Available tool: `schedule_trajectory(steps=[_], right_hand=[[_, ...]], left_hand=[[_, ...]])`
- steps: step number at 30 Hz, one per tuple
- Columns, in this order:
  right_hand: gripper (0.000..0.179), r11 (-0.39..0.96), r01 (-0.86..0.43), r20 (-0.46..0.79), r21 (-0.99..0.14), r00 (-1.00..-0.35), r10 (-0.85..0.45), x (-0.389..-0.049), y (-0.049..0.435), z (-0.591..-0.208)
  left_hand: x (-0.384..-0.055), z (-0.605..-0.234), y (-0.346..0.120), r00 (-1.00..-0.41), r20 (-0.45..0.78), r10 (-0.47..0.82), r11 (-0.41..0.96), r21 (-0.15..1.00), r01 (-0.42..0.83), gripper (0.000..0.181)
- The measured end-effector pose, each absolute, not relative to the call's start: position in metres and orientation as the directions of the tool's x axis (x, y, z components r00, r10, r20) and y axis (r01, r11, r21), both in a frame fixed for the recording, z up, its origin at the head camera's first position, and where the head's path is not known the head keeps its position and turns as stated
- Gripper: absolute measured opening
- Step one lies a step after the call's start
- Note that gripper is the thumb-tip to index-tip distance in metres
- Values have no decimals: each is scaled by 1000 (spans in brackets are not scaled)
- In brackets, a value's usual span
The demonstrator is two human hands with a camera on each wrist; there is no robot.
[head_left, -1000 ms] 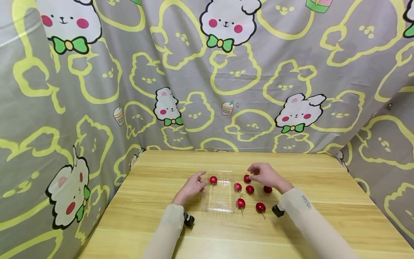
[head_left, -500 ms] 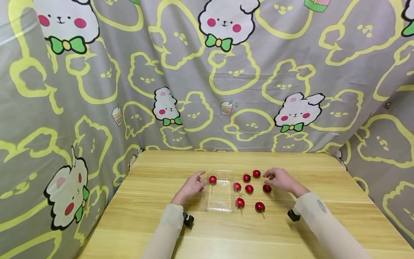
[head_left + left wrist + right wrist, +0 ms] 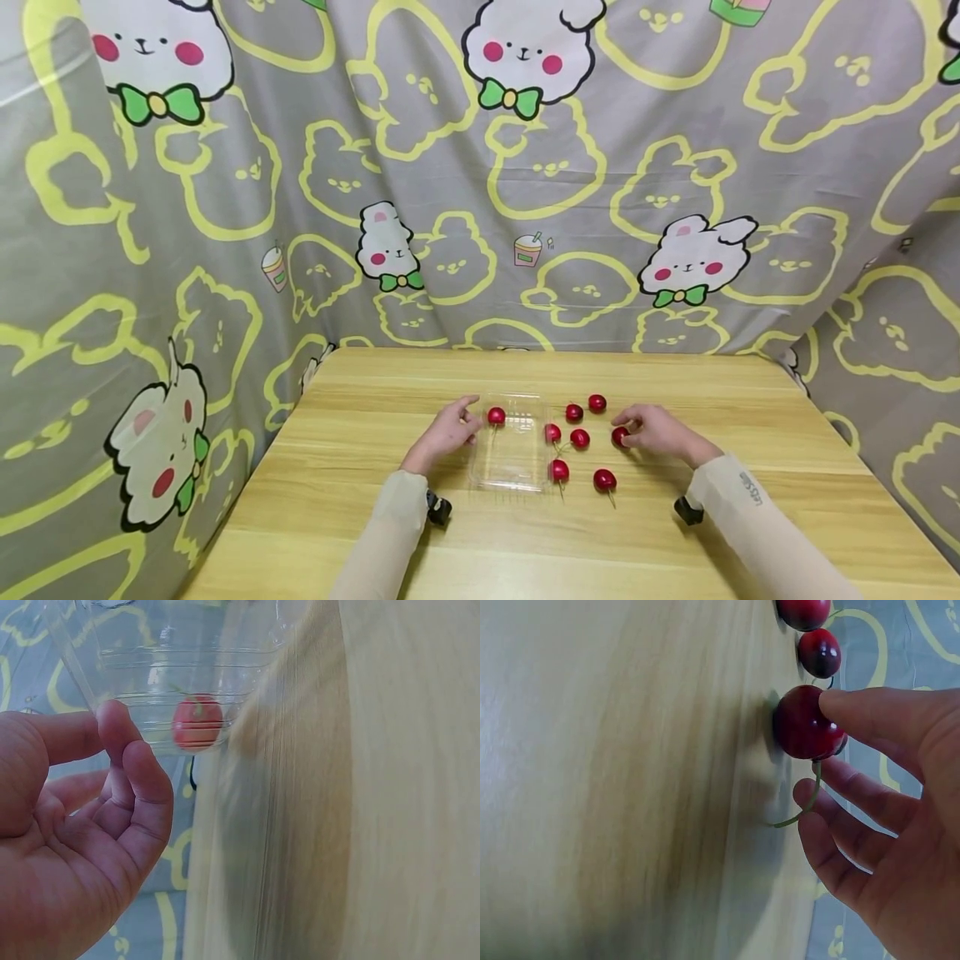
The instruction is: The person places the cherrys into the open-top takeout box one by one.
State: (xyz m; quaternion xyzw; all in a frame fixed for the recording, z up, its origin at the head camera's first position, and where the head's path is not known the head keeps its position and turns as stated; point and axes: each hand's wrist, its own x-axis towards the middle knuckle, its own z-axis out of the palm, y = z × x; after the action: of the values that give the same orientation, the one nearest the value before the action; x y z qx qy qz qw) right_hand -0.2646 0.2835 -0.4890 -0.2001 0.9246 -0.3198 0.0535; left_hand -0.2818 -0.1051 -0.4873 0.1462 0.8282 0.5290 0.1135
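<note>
At the left rim of a clear plastic box (image 3: 512, 467), my left hand (image 3: 450, 427) has curled fingers, thumb and fingertips meeting right at the box's edge in the left wrist view. One red cherry (image 3: 497, 416) lies inside the box; it shows through the ribbed wall. My right hand (image 3: 658, 430) is at a dark red cherry (image 3: 804, 724) on the right. The thumb presses its side, and the index finger is partly hidden behind it. This cherry's green stem (image 3: 814, 787) hangs toward the other, loosely bent fingers.
Between box and right hand lie several cherries, among them a back cherry (image 3: 597, 403) and a front cherry (image 3: 604, 481). Another cherry (image 3: 559, 472) lies against the box's right side. The wooden table (image 3: 360, 533) ends at a patterned curtain (image 3: 450, 183).
My right hand has let go of a cherry at the back of the group, moved right, then come down to the dark red cherry. The left hand and box have stayed put.
</note>
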Motion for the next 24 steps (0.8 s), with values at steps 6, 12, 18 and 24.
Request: schedule_trajectory(steps=[6,12,18,24], right_hand=[[27,727,-310,6,-613,-922,-388,-266,284,-493],[31,752,-276,-18,-598,-934,-357,-266,284,-495],[30,763,-277,-11,-584,-937,-348,-267,283,-498],[24,761,-259,17,-595,-951,-310,-270,279,-490]], left_hand=[[-281,-488,-105,-932,-38,360,408,905,121,54],[-282,-488,-104,-930,-39,365,415,901,124,55],[-282,-489,-104,-932,-42,359,407,906,116,55],[-283,-488,-105,-933,-40,358,415,902,120,55]])
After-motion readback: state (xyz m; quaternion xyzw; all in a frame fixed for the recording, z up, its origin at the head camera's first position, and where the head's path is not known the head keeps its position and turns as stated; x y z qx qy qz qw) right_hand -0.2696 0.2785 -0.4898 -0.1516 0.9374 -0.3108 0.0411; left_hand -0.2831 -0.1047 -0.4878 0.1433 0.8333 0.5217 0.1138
